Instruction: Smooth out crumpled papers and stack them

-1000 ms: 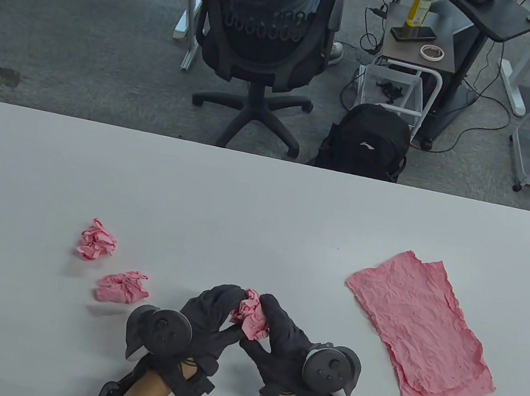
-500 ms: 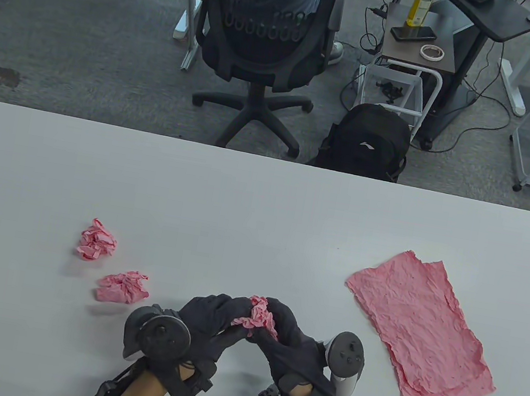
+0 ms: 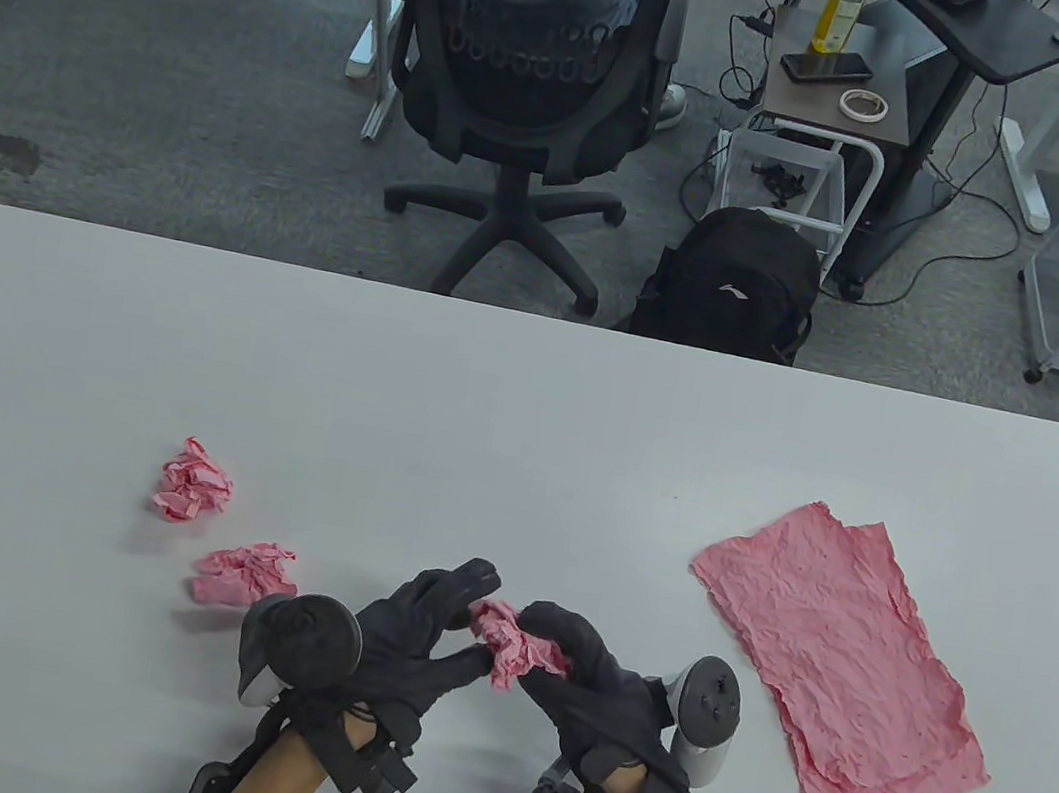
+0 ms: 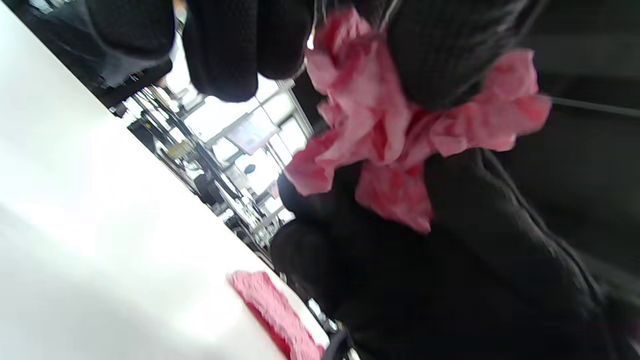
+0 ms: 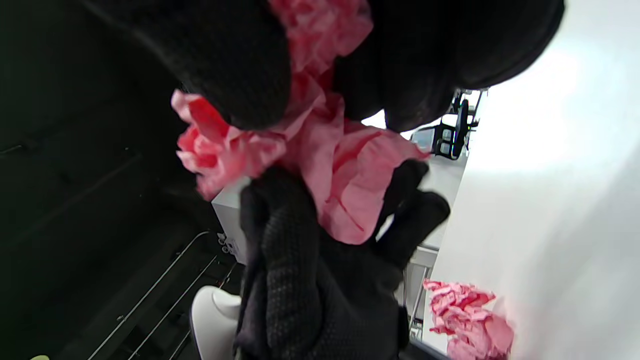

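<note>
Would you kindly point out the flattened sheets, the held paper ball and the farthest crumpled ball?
flattened sheets (image 3: 836,656), table view, middle of top sheet
held paper ball (image 3: 511,642), table view, visible centre between both hands
farthest crumpled ball (image 3: 193,482), table view, its centre

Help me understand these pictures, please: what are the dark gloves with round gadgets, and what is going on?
No robot here: a person's left hand and right hand wear sensor gloves, each with a tracker strapped on its back. One camera looks down at the white table; two more sit on the wrists, giving the close, tilted views. Both hands' fingers pinch a crumpled pink paper between them. Two more crumpled balls lie on the left, and flattened pink sheets lie on the right.
</note>
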Available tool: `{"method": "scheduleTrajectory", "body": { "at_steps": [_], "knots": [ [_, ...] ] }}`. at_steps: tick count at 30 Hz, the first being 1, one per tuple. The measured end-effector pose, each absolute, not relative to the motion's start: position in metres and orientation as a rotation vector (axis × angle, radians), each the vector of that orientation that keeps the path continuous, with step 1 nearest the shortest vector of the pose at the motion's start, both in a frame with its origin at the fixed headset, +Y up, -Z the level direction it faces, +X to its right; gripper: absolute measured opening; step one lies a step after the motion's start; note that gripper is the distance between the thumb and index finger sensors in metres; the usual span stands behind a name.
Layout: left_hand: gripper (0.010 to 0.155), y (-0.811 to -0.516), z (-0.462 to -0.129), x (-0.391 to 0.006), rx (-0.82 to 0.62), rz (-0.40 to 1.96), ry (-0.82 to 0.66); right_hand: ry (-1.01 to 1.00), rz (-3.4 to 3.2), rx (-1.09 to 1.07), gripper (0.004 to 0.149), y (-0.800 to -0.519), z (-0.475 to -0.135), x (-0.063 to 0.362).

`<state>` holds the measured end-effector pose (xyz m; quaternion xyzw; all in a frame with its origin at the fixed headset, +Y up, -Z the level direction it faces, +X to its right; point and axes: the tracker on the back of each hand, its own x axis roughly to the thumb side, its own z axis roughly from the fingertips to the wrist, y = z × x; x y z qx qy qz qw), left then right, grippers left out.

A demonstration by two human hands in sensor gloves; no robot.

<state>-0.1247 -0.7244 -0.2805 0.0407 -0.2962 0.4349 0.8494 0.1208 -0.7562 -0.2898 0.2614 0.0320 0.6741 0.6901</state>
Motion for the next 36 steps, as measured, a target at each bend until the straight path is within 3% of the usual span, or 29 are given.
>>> {"method": "scheduleTrajectory", "body": {
  "at_steps": [2,6,12,14,15,17,18,20,22,29,32,36],
  "knots": [
    [0.078,-0.726,-0.279,-0.121,0.049,0.966,-0.639,0.055,1.522,0.569,0.054,-0.758,-0.290,0.120],
    [0.060,-0.727,-0.285,-0.128,0.055,1.062,-0.591,0.090,1.468,0.572,0.056,-0.759,-0.293,0.121],
    [0.052,-0.751,-0.298,-0.136,-0.234,1.508,-0.534,0.240,1.386,0.677,0.052,-0.758,-0.294,0.118],
    [0.058,-0.752,-0.297,-0.138,-0.200,1.471,-0.501,0.163,1.489,0.572,0.051,-0.759,-0.294,0.122],
    [0.061,-0.747,-0.292,-0.140,-0.072,1.337,-0.445,0.082,1.584,0.506,0.051,-0.759,-0.294,0.126],
    [0.069,-0.732,-0.288,-0.139,0.127,1.043,-0.532,0.036,1.685,0.469,0.052,-0.757,-0.293,0.130],
    [0.076,-0.724,-0.286,-0.135,0.119,0.938,-0.643,0.032,1.710,0.486,0.052,-0.755,-0.293,0.131],
    [0.086,-0.719,-0.281,-0.123,0.009,0.902,-0.693,0.054,1.685,0.546,0.052,-0.753,-0.292,0.128],
    [0.083,-0.722,-0.278,-0.117,0.048,0.863,-0.706,0.108,1.596,0.629,0.052,-0.751,-0.289,0.121],
    [0.060,-0.728,-0.283,-0.126,0.049,1.014,-0.635,0.137,1.560,0.599,0.060,-0.756,-0.290,0.119],
    [0.055,-0.736,-0.286,-0.125,-0.051,1.256,-0.581,0.109,1.598,0.558,0.054,-0.756,-0.290,0.120],
    [0.054,-0.744,-0.292,-0.131,-0.101,1.359,-0.548,0.123,1.562,0.587,0.049,-0.754,-0.290,0.122]
  ]
}}
